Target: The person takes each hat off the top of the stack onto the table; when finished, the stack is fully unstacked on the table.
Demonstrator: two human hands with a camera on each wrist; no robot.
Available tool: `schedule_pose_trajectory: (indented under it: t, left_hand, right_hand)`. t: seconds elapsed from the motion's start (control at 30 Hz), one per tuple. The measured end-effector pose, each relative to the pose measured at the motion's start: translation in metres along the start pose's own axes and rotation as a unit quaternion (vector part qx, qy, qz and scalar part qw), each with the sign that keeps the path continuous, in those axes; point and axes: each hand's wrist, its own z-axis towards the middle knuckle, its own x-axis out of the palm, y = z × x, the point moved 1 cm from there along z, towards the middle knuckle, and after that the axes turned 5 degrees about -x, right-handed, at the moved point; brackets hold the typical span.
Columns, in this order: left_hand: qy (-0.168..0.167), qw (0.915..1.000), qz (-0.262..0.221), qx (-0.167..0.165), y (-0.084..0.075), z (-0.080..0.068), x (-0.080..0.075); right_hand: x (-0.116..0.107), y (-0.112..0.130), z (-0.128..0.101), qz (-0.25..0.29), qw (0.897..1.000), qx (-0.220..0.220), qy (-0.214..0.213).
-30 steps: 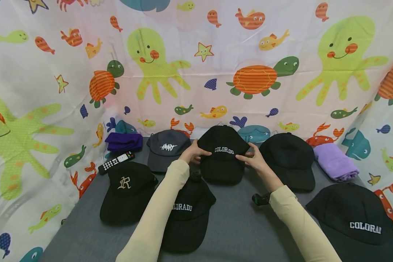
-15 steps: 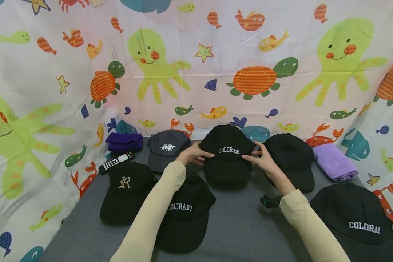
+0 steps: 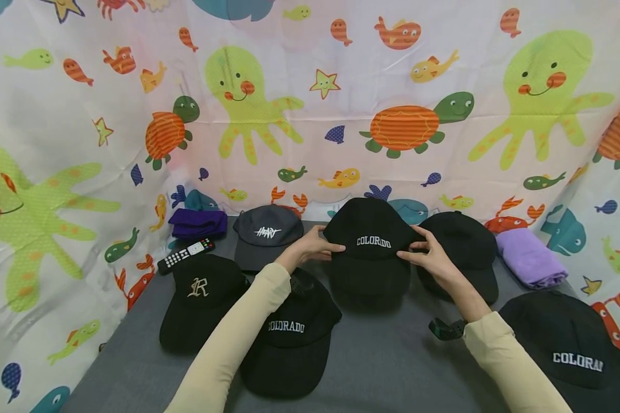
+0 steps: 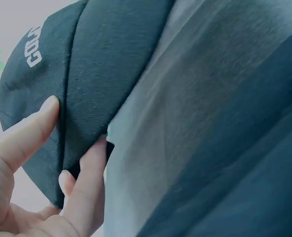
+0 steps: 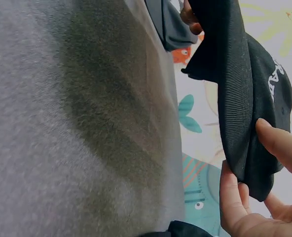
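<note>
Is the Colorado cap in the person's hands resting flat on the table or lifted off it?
Lifted. Both wrist views show the held Colorado cap pinched at its sides by the left hand and right hand, its brim clear of the grey table.

Grey cloth-covered table [image 3: 377, 355], seen from the near edge. Back row, left to right: a folded dark purple cloth [image 3: 196, 222] in the corner; a grey cap [image 3: 266, 236] lettered in white; a plain black cap [image 3: 462, 252]; a folded lilac cloth [image 3: 529, 257] at the far right. A black remote [image 3: 185, 255] with white buttons lies just in front of the purple cloth. Front row, left to right: a black cap with a gold "R" [image 3: 201, 301]; a black "COLORADO" cap [image 3: 289, 338], its brim toward the near edge; another black "COLORADO" cap [image 3: 568, 350] at the right corner, partly cut off by the frame.
</note>
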Motion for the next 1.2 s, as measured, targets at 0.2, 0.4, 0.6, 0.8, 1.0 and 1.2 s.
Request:
schedule_pose_trajectory:
  t: [0.2,0.4,0.6,0.8,1.0,1.2]
  left_hand:
    - [-0.001,0.9998,0.002,0.018,0.005,-0.007,0.011]
    - [0.007,0.9994,0.003,0.034,0.012,-0.016,0.017]
    - [0.026,0.9985,0.001,0.047,0.019,-0.026,0.022]
    - [0.039,0.9977,-0.008,0.056,0.026,-0.034,0.027]
    - [0.046,0.9973,-0.011,0.056,0.028,-0.044,0.034]
    - [0.056,0.9962,-0.016,0.064,0.030,-0.054,0.044]
  right_hand:
    - [-0.006,0.002,-0.014,-0.009,1.000,-0.005,0.001]
    - [-0.009,-0.001,-0.024,-0.003,1.000,-0.022,0.003]
    - [-0.012,-0.002,-0.034,-0.010,0.999,-0.031,0.000]
    - [-0.014,-0.002,-0.047,-0.025,0.999,-0.048,0.007]
    - [-0.017,-0.002,-0.060,-0.027,0.998,-0.052,0.004]
    - [-0.021,-0.001,-0.074,-0.043,0.997,-0.063,0.004]
